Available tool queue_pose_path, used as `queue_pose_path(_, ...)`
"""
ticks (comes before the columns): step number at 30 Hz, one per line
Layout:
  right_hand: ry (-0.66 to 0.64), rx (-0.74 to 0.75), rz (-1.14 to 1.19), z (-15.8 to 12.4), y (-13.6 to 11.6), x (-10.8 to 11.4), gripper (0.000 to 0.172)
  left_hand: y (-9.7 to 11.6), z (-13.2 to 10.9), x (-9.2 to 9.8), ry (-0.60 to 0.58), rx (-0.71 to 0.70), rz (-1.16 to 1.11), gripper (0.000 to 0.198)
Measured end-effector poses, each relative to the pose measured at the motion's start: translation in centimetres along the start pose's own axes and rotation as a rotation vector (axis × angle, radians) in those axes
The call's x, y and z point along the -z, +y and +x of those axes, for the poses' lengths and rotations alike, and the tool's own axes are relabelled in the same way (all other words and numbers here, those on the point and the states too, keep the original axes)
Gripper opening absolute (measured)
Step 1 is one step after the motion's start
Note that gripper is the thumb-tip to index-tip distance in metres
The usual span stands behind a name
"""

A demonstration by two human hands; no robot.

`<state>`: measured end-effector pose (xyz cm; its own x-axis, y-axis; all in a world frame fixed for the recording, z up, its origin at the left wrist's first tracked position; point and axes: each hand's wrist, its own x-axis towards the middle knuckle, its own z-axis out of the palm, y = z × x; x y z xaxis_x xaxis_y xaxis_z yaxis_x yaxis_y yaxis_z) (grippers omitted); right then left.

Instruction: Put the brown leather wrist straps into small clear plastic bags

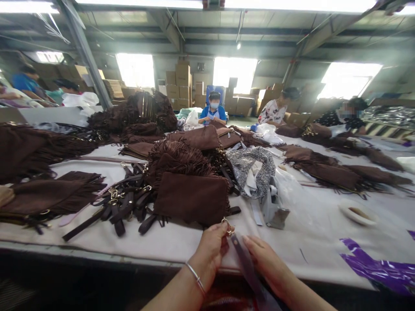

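My left hand (212,244), with a bangle at the wrist, is closed on the gold clasp (229,228) of a dark brown wrist strap (244,259). The strap runs down toward me between my hands and is blurred. My right hand (264,255) is at the strap's side, fingers curled against it and partly hidden. Just beyond my left hand lies a flat brown pouch (191,198). A heap of dark straps with gold clasps (121,207) lies to its left. Behind the pouch is a fringed brown bag (178,160).
A tape dispenser (275,209) and a grey speckled cloth (251,168) are right of the pouch. Farther right lie a tape roll (358,214) and purple plastic (379,265). More brown bags (324,168) cover the table. Several people sit across it, one in blue (212,112).
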<state>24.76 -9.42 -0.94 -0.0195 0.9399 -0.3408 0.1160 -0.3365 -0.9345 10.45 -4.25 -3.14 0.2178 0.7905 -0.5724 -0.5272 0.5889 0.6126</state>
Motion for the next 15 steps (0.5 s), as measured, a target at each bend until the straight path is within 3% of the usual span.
queue_pose_path(5, -0.110, -0.139, -0.137, -1.8, 1.8, 1.1, 0.044, -0.2, 0.5, 0.1, 0.022, 0.018, -0.015, 0.016)
queue_pose_path(9, -0.028, -0.165, -0.067, -0.9, 2.4, 0.2, 0.050, -0.5, 0.5, -0.2, 0.041, 0.032, -0.011, 0.013)
queue_pose_path(15, 0.009, -0.111, 0.092, 1.5, 1.4, -1.0, 0.052, -0.1, -0.3, 0.0, 0.071, 0.004, 0.043, 0.013)
